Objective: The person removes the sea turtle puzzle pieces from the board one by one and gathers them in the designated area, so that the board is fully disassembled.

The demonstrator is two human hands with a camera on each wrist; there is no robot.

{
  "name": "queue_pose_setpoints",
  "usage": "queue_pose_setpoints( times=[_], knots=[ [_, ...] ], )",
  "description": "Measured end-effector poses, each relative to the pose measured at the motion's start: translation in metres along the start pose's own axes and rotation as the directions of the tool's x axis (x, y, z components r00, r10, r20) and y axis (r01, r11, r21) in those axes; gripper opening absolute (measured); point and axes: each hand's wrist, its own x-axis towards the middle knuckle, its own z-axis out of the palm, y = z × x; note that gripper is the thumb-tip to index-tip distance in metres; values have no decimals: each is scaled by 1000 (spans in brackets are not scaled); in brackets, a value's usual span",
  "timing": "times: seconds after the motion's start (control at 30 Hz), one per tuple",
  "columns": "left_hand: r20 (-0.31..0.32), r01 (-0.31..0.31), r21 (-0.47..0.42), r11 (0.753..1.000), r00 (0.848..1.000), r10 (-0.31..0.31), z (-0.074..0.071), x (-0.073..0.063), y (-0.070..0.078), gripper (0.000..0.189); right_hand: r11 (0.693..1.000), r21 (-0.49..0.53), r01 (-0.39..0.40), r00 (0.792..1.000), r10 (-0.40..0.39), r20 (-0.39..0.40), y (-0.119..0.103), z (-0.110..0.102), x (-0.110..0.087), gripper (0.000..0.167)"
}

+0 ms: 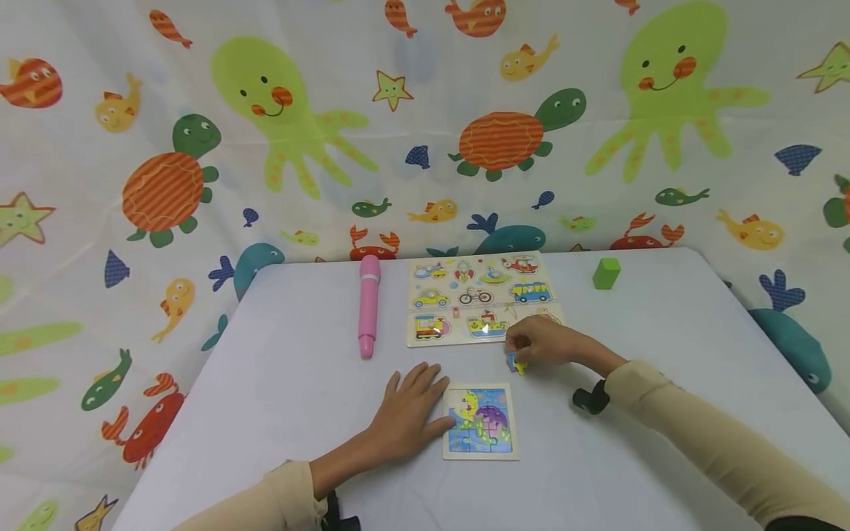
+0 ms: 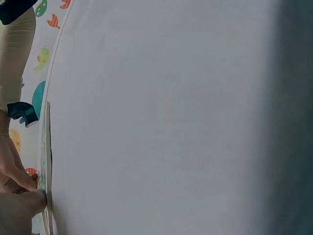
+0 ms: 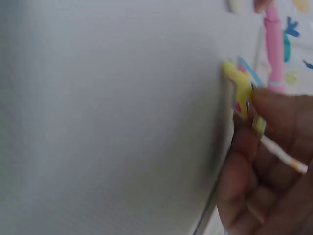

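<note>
The right hand [image 1: 547,341] pinches a small yellow-and-blue piece [image 1: 520,369] between thumb and fingertips, in front of the cream rectangular board of vehicle pictures [image 1: 458,337]. The left hand [image 1: 412,411], fingers spread, rests its thumb on the left edge of the square, pale-bordered sea-creature jigsaw [image 1: 481,456]. Best to pinch lightly by the edges, keeping the piece's print visible, and steady the jigsaw's border without covering its picture.

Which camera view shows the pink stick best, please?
The head view: there the pink stick shows whole, uncovered. The right wrist view shows only part of it, blurred, near the upper right corner; the left wrist view does not show it.
</note>
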Motion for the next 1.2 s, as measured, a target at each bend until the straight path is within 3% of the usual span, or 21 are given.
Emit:
queue_pose_setpoints(
  times=[0.33, 0.57, 0.7, 0.8, 0.93, 1.07, 1.2],
  knots=[
    [21, 33, 9, 999, 999, -33, 1, 1, 1, 67, 965, -225, -134, 983, 101, -151, -8, 18, -2, 6],
    [18, 34, 11, 999, 999, -34, 1, 1, 1, 67, 928, -342, -150, 979, 90, -184, -23, 22, -6, 5],
    [27, 35, 16, 999, 999, -36, -1, 1, 1, 67, 926, -373, -62, 988, 4, -155, -39, 28, -6, 11],
    [28, 28, 20, 999, 999, -29, -1, 1, 0, 66, 928, -362, 86, 992, -112, -52, -53, 37, -6, 23],
    [22, 16, 27, 1000, 1000, -17, 0, 1, -1, 65, 916, -337, 217, 976, -204, 75, -64, 46, -4, 31],
    [32, 13, 27, 1000, 999, -14, 0, 1, -2, 68, 898, -353, 260, 965, -228, 130, -64, 51, -1, 32],
    [74, 1, 29, 1000, 997, -4, -1, 2, -3, 82, 885, -371, 282, 958, -244, 148, -60, 51, 1, 31]
  ],
)
